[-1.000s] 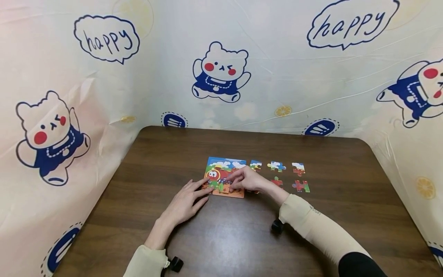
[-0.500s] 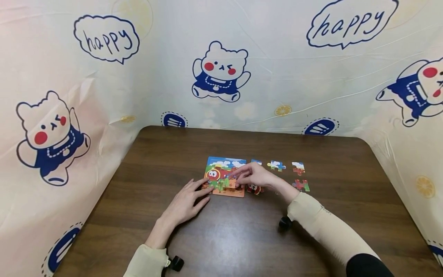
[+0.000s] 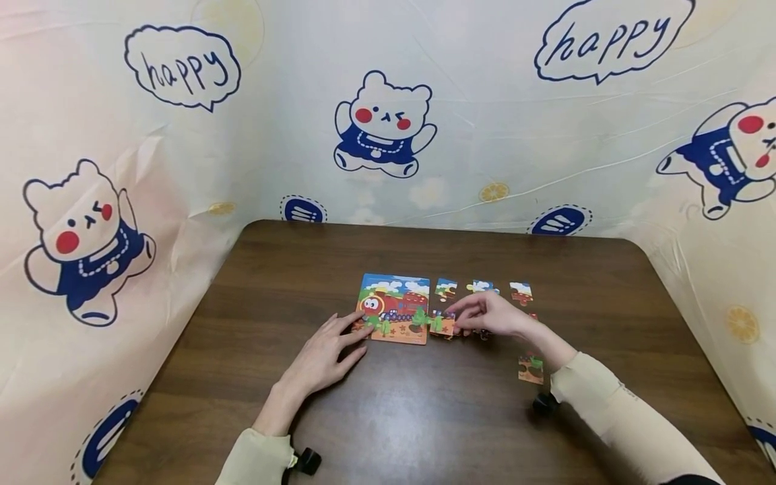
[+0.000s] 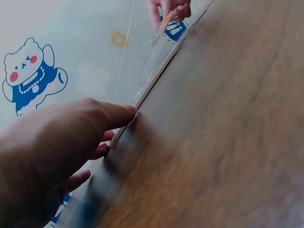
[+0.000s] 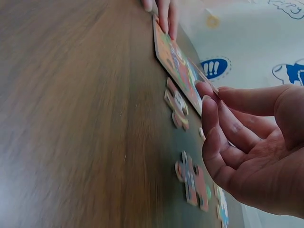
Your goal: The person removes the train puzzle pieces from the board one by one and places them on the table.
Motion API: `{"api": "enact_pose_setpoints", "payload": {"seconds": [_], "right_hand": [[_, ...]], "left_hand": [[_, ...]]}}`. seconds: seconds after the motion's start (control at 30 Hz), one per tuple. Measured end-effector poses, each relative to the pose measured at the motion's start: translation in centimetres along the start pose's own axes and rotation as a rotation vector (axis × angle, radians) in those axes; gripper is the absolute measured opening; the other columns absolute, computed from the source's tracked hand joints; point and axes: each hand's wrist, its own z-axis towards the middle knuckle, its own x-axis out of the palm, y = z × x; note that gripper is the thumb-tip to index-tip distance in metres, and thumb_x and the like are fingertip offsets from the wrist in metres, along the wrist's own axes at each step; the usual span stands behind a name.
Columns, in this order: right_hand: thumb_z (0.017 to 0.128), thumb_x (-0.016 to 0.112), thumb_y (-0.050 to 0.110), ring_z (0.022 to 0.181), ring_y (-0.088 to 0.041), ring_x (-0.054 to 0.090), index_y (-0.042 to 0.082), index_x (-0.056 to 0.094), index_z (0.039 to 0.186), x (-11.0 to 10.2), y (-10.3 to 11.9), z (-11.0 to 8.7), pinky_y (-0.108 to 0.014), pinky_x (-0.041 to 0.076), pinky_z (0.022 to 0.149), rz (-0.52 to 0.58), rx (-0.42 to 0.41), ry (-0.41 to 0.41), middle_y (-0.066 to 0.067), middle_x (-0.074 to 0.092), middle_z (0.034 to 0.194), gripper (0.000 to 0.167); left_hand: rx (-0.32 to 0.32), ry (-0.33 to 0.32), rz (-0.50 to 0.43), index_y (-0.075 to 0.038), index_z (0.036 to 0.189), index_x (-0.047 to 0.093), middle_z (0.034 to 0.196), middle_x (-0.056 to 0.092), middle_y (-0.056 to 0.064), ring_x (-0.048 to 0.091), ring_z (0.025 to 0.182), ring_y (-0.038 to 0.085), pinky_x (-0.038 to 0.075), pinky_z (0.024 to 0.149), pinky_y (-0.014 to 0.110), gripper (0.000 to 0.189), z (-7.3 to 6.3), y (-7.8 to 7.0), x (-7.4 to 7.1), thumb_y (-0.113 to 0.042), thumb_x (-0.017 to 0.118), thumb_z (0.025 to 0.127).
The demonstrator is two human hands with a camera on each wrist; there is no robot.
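Observation:
My right hand (image 3: 491, 313) pinches a jigsaw piece (image 3: 441, 325) with green plants and orange ground between thumb and fingertips. It holds the piece up, just right of the puzzle board (image 3: 397, 284). In the right wrist view the held piece shows only as a thin edge. The board carries a picture of a red train under a blue sky. My left hand (image 3: 330, 353) rests its extended fingers on the board's lower left edge. From the left wrist, the thumb (image 4: 121, 113) touches the board's edge.
Loose jigsaw pieces lie right of the board, including a sky piece (image 3: 446, 288), a red-and-white piece (image 3: 521, 292) and a green-and-brown piece (image 3: 531, 369) lower down. The right hand partly covers several others. A patterned cloth (image 3: 388, 202) stands behind the brown table (image 3: 388, 417).
My right hand has moved right, carrying the jigsaw piece from over the board to beside it. The green-and-brown piece has come into view from under the right arm. The left hand stays put.

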Motion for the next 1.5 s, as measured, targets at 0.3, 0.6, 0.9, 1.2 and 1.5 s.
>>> {"api": "enact_pose_setpoints", "payload": {"seconds": [0.3,0.6,0.9,1.2,1.5], "right_hand": [[0.105,0.064,-0.006,0.081,-0.012,0.076,-0.019,0.064,0.138,-1.1,-1.1,-3.2,-0.028,0.061,0.07,0.017,-0.009,0.002,-0.035,0.079,0.107,0.035],[0.105,0.068,0.003,0.086,-0.014,0.08,-0.015,0.066,0.138,-2.2,-4.9,-5.5,-0.029,0.065,0.072,0.03,-0.078,0.055,-0.022,0.084,0.102,0.037],[0.104,0.078,0.025,0.092,-0.025,0.084,0.016,0.076,0.138,-3.8,-13.6,-5.0,-0.035,0.069,0.079,-0.006,-0.016,0.061,-0.007,0.087,0.104,0.036],[0.103,0.08,0.03,0.089,-0.026,0.083,0.024,0.077,0.137,-3.5,-13.8,-5.3,-0.034,0.068,0.074,-0.065,0.005,0.052,-0.004,0.087,0.103,0.035],[0.101,0.082,0.035,0.085,-0.024,0.082,0.026,0.078,0.135,-3.4,-13.6,-5.5,-0.036,0.068,0.074,-0.135,0.018,0.04,0.0,0.086,0.101,0.035]], "left_hand": [[0.033,-0.03,0.006,-0.02,0.149,0.071,0.165,0.058,0.014,0.058,0.151,0.035,0.039,0.131,0.061,0.047,-0.1,-0.1,0.3,-0.032,0.078,0.104],[0.044,-0.057,0.013,-0.019,0.146,0.074,0.162,0.061,0.014,0.06,0.149,0.034,0.04,0.131,0.06,0.042,0.2,-0.1,0.6,-0.028,0.076,0.106],[0.024,-0.101,-0.007,-0.017,0.144,0.075,0.158,0.063,0.016,0.062,0.146,0.037,0.043,0.128,0.059,0.041,0.4,-0.2,0.5,-0.027,0.077,0.105],[0.007,-0.103,0.085,-0.011,0.151,0.068,0.16,0.06,0.019,0.058,0.15,0.039,0.041,0.13,0.06,0.053,0.5,0.5,0.2,-0.029,0.08,0.103],[-0.137,-0.028,0.079,-0.012,0.167,0.049,0.175,0.044,0.018,0.038,0.166,0.037,0.03,0.136,0.062,0.071,0.6,1.2,0.6,-0.042,0.072,0.107]]}}
